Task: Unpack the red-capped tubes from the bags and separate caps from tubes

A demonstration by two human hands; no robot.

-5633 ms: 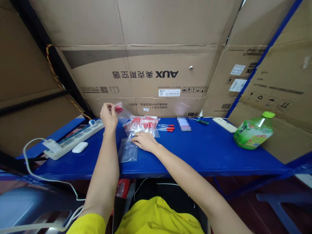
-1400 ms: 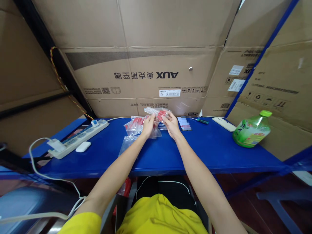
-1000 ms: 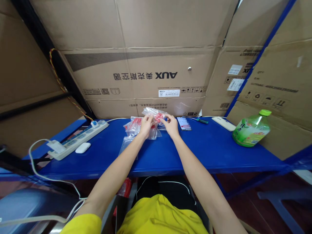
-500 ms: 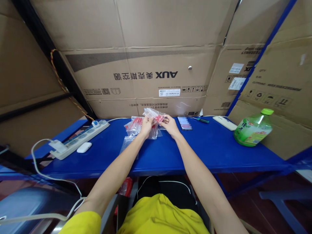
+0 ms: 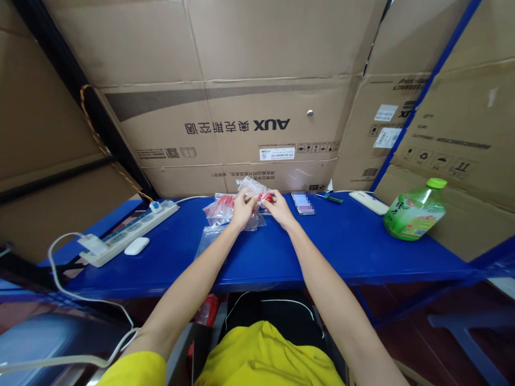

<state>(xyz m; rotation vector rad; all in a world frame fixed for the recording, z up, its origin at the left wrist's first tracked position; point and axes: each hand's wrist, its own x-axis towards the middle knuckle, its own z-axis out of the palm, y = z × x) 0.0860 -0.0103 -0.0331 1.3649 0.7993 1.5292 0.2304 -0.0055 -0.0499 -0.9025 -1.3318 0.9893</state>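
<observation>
A clear plastic zip bag (image 5: 251, 186) with something red in it is raised a little above the table, pinched between my two hands. My left hand (image 5: 242, 208) is closed on its left side. At its right end, by the red contents, the fingers of my right hand (image 5: 280, 208) are closed on the bag. What the red pieces are is too small to make out. Under and left of my left hand lie more clear bags (image 5: 220, 208) with red contents. A flat clear bag (image 5: 207, 240) lies nearer me, partly behind my left forearm.
On the blue table (image 5: 265, 262) a white power strip (image 5: 132, 233) and a white earbud case (image 5: 137, 246) lie at left. Right of my hands are a phone (image 5: 303, 203), a screwdriver (image 5: 330, 198), a white flat device (image 5: 368, 203) and a green bottle (image 5: 416, 212). Cardboard (image 5: 225, 102) walls the back.
My hands stay closed on the bag, and its red contents have bunched slightly near my right fingers. The whole view has shifted a little.
</observation>
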